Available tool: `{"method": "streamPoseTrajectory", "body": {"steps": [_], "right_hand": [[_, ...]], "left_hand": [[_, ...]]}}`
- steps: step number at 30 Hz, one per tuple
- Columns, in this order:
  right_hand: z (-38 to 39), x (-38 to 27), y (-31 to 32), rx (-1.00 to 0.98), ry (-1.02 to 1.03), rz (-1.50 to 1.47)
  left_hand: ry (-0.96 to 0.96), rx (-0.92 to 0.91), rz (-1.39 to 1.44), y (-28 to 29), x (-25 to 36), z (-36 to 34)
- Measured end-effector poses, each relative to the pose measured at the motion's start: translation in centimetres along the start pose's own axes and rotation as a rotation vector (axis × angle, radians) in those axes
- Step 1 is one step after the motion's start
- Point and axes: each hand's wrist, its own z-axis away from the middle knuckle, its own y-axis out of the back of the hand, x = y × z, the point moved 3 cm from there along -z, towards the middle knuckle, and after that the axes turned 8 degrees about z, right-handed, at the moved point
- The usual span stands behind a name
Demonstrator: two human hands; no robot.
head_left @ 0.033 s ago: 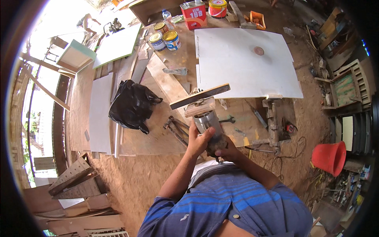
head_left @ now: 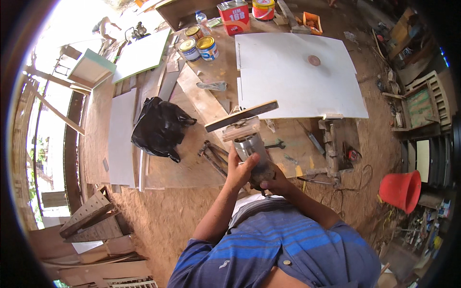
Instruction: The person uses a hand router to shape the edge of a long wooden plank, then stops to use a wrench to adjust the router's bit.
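Observation:
My left hand is wrapped round the silver metal body of a trim router, its thumb lying across the front. My right hand grips the same tool lower down, at its dark end close to my waist. The router is tilted, with its pale, see-through base pointing away from me. Just beyond that base is a dark-faced strip with a light edge, lying crosswise; whether it is fixed to the base I cannot tell. Beside the tool lie an open-end wrench and, to the left, long-handled pliers or cutters.
A large white panel with a round brown piece on it covers the bench's far right. A black plastic bag sits left. Paint cans and a red tin stand at the back. A red bucket is at right.

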Motion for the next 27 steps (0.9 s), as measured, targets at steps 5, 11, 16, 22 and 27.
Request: {"method": "streamPoseTrajectory", "body": {"steps": [5,11,16,22,27], "right_hand": [[0.4,-1.9,4.7,0.069,0.174,0.193],[4.1,-4.9,20.5,0.992,-0.317,1.790],[4.3,-3.9,25.0,0.889,-0.460,1.952],[3.3,-10.3,9.6,0.585,0.188,1.366],[1.3,-16.4,-2.3,0.215,0.338,1.347]], "left_hand": [[0.022,0.086,0.050,0.9,0.2,-0.3],[-0.039,0.092,-0.019,0.8,2.6,-0.4],[0.039,0.019,0.007,2.1,3.7,-0.7],[0.076,0.008,0.049,4.0,5.1,0.4],[0.062,-0.038,0.103,4.9,6.0,0.3]]}}
